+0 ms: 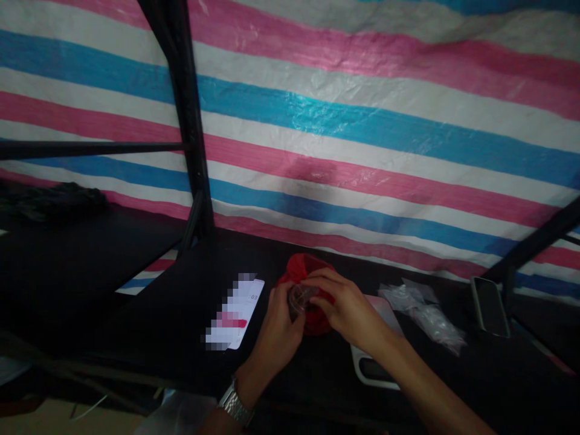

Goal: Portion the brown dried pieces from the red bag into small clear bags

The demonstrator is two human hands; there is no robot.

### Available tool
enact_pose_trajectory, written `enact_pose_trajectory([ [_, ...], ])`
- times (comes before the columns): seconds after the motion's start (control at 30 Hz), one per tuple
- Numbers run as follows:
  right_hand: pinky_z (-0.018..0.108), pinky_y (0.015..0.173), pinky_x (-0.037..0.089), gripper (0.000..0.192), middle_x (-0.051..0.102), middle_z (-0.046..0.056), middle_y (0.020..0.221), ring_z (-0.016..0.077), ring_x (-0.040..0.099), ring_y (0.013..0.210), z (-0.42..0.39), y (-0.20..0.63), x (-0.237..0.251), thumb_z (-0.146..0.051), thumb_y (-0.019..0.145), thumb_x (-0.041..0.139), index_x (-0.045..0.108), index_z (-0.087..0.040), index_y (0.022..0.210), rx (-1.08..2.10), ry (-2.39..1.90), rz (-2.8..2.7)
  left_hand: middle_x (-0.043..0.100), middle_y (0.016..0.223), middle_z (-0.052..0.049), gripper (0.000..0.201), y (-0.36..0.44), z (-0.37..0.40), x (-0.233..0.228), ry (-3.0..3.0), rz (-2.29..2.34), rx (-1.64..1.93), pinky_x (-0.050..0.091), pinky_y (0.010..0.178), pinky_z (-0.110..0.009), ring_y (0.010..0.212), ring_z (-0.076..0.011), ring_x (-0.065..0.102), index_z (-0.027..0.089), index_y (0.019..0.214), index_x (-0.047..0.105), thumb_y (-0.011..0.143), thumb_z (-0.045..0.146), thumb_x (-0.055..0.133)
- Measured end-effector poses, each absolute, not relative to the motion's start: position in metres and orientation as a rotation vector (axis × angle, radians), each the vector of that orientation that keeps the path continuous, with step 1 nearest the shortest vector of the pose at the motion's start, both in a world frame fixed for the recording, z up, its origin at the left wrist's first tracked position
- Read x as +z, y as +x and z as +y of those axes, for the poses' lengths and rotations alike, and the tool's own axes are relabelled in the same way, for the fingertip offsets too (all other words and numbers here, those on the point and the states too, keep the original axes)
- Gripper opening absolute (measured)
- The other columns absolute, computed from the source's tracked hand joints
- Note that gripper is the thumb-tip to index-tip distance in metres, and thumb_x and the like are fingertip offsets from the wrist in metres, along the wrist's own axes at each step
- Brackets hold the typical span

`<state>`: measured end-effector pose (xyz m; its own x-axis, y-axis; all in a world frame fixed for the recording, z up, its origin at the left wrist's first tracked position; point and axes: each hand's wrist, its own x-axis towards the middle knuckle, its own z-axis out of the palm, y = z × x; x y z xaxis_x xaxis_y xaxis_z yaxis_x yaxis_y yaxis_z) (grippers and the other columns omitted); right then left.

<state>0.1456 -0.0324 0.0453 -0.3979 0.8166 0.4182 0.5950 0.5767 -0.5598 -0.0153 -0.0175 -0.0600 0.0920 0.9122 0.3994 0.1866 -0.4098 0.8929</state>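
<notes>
My left hand [280, 323] is closed around a small clear plastic bag [299, 297], its mouth facing up. Something small and brownish shows inside, too blurred to name. The curled fingers of my right hand [338, 302] meet at the bag's edge and pinch it; whether they hold anything else is hidden. Just behind both hands lies a red bag [296, 266], partly covered by them. Beneath my right forearm sits a white kitchen scale [362, 368] with a dark display.
A lit phone [235, 314] lies left of my hands. To the right are several clear plastic bags [423, 311] and a dark-screened phone [490, 307]. A black shelf post [190, 139] rises at the left; a striped tarp [362, 133] hangs behind the black shelf [181, 338].
</notes>
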Motion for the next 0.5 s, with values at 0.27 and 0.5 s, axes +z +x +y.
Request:
enact_pose_trajectory([
  [0.27,0.037,0.096,0.061,0.031,0.08,0.006,0.116,0.0217,0.077,0.104,-0.029,0.151,0.023,-0.019,0.083,0.077,0.074,-0.024,0.114,0.97,-1.192,-1.628,0.058,0.116,-0.008,0.039,-0.02,-0.019,-0.055,1.688,1.127,1.403,0.051,0.097,-0.045,0.108,-0.026,0.06,0.022,0.125,0.053,0.087,0.011,0.057],
  [0.5,0.043,0.095,0.06,0.022,0.08,0.007,0.101,0.0243,0.077,0.096,-0.01,0.158,0.005,-0.022,0.08,0.077,0.072,-0.021,0.101,0.717,-1.409,-1.561,0.054,0.115,-0.007,0.041,-0.021,-0.02,-0.049,1.71,1.187,1.483,0.048,0.099,-0.048,0.11,-0.0279,0.052,0.023,0.121,0.051,0.084,0.009,0.057],
])
